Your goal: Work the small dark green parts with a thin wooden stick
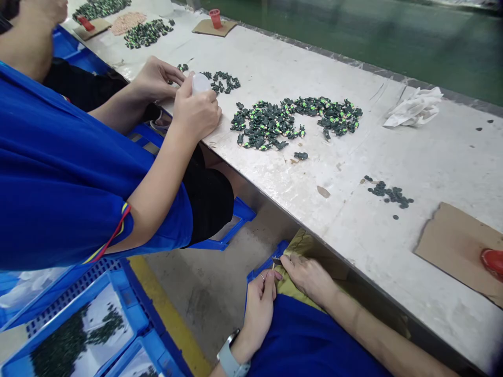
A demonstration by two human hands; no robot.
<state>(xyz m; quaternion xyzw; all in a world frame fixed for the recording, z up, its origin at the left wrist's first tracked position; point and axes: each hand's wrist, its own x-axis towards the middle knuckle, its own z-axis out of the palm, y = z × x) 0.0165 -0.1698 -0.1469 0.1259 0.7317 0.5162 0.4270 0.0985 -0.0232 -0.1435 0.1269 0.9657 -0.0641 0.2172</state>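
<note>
Both my hands are low, below the table's front edge, over an olive-yellow cloth on my lap. My left hand, with a grey watch on its wrist, pinches a thin pin-like piece between fingers and thumb. My right hand lies on the cloth, its fingertips closed on a small dark part that meets the pin. On the white table above lie a big heap of dark green figures with light green marks and a small cluster of dark round bits.
A co-worker in a blue shirt sits at my left; that person's hands hold a white round thing. Brown cardboard with a red cup lies at the right, a crumpled white rag further back. Blue crates stand on the floor.
</note>
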